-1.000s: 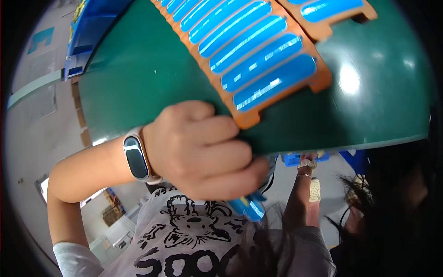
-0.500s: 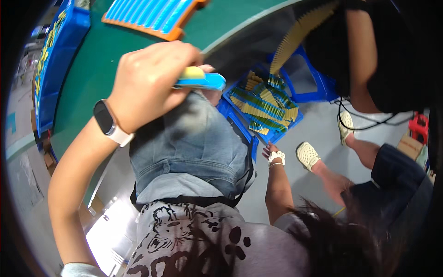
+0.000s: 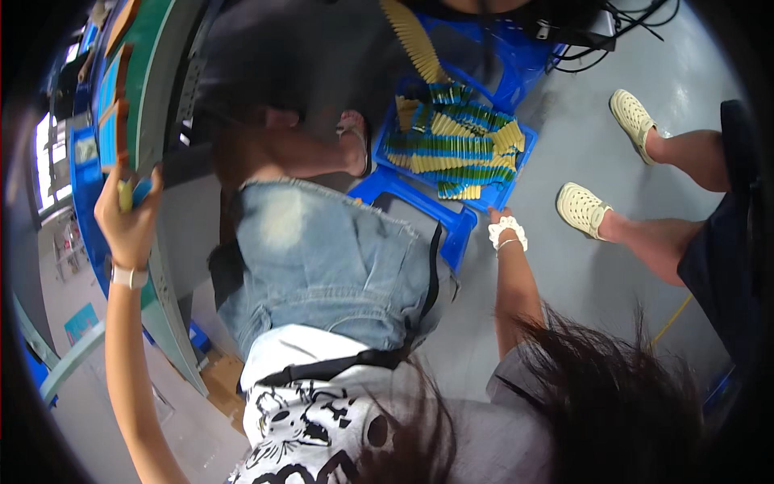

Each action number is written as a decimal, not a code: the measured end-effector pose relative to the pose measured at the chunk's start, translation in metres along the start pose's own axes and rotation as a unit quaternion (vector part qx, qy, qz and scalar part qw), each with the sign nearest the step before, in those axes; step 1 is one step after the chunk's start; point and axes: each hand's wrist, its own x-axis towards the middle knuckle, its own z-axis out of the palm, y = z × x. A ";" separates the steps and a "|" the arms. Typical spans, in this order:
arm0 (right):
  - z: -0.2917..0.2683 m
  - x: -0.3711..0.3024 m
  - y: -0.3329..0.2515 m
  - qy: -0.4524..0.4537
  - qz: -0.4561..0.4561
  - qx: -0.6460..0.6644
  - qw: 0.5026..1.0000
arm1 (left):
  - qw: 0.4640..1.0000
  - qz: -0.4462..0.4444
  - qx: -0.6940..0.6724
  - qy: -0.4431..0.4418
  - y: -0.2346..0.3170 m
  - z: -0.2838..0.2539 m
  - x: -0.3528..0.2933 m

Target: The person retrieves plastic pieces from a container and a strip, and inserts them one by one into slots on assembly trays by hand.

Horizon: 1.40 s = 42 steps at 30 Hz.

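My left hand (image 3: 127, 211) is raised at the left by the green table's edge, its fingers closed on a small rounded blue-and-yellow piece (image 3: 139, 192) whose kind I cannot make out. Just beyond it, on the table, are orange racks (image 3: 121, 133) with blue rows. Low on my right, my right hand (image 3: 500, 218) reaches the near rim of a blue plastic bin (image 3: 493, 196), its fingers closed over the edge and partly hidden. Folded strips (image 3: 459, 153) of pale yellow and blue-green pieces fill this bin.
Another blue plastic crate (image 3: 455, 234) stands beside my knees, and more blue plastic (image 3: 516, 68) lies behind the bin. A person in cream clogs (image 3: 584, 210) is at the right. Another person's sandalled foot (image 3: 352, 141) is under the table. Black cables (image 3: 629, 32) hang at the upper right.
My left hand has swung from above my lap out to the left with the blue-and-yellow piece. My right hand has gone from beside the bin onto its rim. My view has turned rightward.
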 end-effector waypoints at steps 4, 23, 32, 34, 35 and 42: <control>-0.015 0.035 -0.005 -0.059 -0.039 -0.048 0.996 | 1.000 -0.022 0.014 -0.009 0.001 -0.015 -0.002; 0.012 0.006 -0.097 -0.222 0.008 0.147 0.964 | 0.998 0.001 0.066 -0.017 -0.005 -0.008 0.006; 0.148 0.006 -0.113 -0.123 -0.258 0.197 0.938 | 0.999 0.033 0.007 -0.016 -0.004 -0.004 0.001; 0.158 -0.057 -0.156 -0.140 -0.246 0.440 0.852 | 0.999 0.022 0.017 -0.024 0.001 -0.014 -0.003; 0.142 -0.107 -0.183 -0.193 -0.287 0.452 0.822 | 0.999 0.007 0.040 -0.022 -0.003 -0.029 -0.011; 0.173 -0.139 -0.189 -0.302 -0.304 0.370 0.824 | 0.998 0.020 0.022 -0.055 -0.003 -0.011 -0.007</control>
